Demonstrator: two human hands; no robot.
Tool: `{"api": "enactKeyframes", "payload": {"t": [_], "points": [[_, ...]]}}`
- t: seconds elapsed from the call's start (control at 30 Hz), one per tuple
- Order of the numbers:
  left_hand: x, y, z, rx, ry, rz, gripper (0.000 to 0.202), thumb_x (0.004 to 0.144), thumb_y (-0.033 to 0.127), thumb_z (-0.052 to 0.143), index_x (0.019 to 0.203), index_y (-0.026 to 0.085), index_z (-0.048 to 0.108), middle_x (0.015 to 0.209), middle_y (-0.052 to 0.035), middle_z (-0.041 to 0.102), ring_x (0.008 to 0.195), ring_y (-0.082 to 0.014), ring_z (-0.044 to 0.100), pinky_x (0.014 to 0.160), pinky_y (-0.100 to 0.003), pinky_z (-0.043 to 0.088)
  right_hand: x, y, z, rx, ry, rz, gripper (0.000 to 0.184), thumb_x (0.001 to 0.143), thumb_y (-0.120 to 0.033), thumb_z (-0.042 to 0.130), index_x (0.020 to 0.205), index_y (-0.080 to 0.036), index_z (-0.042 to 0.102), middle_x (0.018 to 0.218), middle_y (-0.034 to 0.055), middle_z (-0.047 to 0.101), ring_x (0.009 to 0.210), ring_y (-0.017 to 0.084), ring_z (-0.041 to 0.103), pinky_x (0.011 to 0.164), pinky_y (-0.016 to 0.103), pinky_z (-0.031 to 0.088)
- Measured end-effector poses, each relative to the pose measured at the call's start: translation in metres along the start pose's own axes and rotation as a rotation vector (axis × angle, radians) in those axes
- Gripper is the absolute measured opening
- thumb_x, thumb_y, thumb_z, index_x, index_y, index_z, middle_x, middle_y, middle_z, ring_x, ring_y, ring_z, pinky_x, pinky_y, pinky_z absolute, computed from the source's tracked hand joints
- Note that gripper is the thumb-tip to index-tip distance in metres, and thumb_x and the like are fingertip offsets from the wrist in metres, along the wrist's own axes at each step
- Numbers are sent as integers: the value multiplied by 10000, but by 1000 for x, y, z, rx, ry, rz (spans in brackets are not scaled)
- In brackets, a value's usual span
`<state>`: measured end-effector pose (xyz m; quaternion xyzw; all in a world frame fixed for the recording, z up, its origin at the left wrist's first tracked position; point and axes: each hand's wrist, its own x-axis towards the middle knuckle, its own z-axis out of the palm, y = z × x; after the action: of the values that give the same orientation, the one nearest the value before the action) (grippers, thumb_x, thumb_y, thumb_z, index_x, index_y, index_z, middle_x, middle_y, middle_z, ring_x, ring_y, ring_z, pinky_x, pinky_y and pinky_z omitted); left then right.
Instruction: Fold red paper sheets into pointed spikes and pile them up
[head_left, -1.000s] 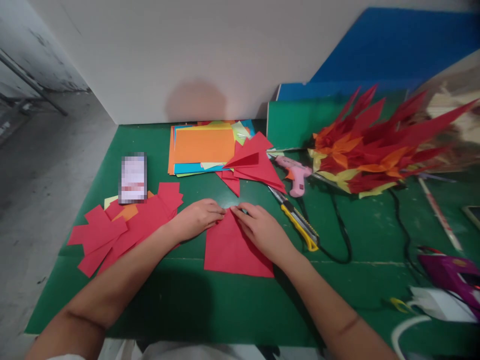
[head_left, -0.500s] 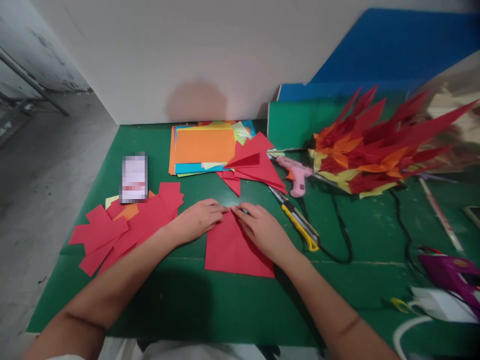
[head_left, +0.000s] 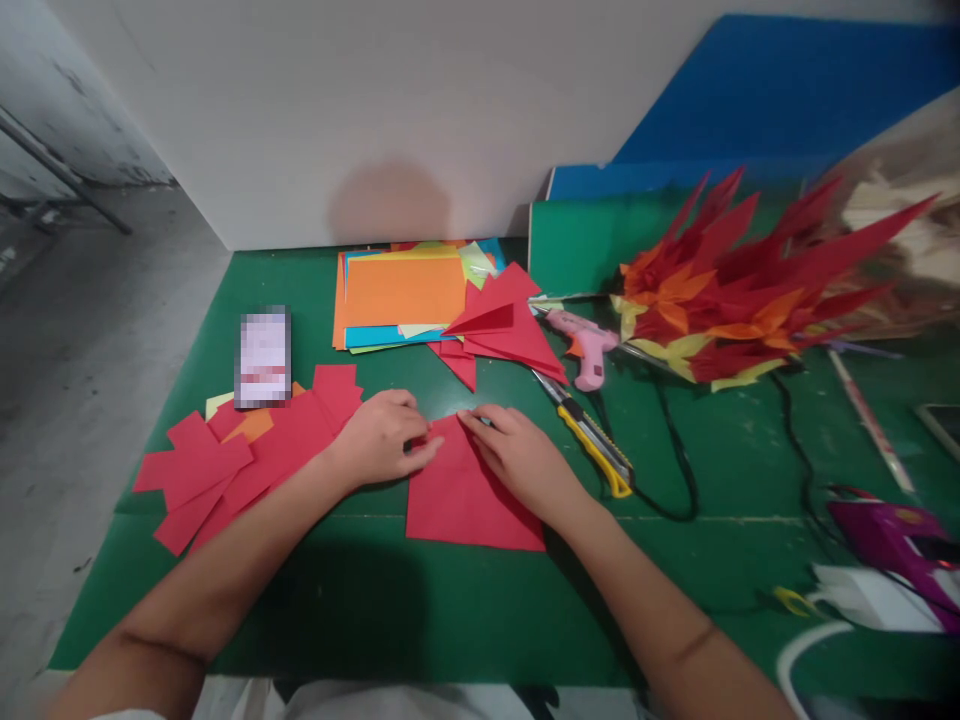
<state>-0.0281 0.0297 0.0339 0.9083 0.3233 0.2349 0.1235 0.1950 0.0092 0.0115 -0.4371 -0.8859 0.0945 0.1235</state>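
Observation:
A sheet of red paper [head_left: 474, 500] lies on the green table in front of me. My right hand [head_left: 521, 455] has its thumb and fingers closed at the top edge of this sheet, holding it there. At the sheet's upper left edge, my left hand [head_left: 386, 437] has its fingers curved and its thumb apart, gripping nothing. Left of that hand, loose red paper pieces [head_left: 281, 450] are spread, with a bit of orange paper [head_left: 253, 428] among them. Beyond the right hand, folded red paper shapes [head_left: 517, 325] overlap one another.
A phone [head_left: 262, 358] rests by the red pieces. Behind is a stack of coloured paper [head_left: 405, 292]. To the right lie a yellow cutter knife [head_left: 596, 447], a pink glue gun [head_left: 591, 355] with its black cord, and a flame-like paper piece [head_left: 742, 290]. A purple object [head_left: 892, 535] sits far right.
My left hand has drawn back leftward from the sheet's top edge, its thumb and fingers parting. The right hand stays at the top edge. The view has shifted slightly.

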Motion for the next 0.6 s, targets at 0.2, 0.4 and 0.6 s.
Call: {"api": "enactKeyframes", "payload": {"t": [0.2,0.4,0.6], "points": [[1,-2,3,178,35,16,485,944,267,402,492,161,543,481,-21,580,484,-132,508,555,-278,414,0,1,1,27,-8,7,355,939,-149,382,1249,-159,556,1111,113,620,894,225,551,797,382,485],[0,-4,7,196,58,38,492,953,262,396,485,166,513,477,-8,562,478,-121,505,545,-268,403,0,0,1,46,11,13,363,940,-155,377,1257,-165,553,1109,125,616,948,233,558,805,387,487],[-3,-9,13,138,-2,107,420,961,308,428,598,156,576,593,-30,629,587,-131,574,641,-274,455,0,-4,-1,-10,-18,20,406,902,-104,415,1265,-221,557,1040,98,614,877,225,549,763,360,478]]}}
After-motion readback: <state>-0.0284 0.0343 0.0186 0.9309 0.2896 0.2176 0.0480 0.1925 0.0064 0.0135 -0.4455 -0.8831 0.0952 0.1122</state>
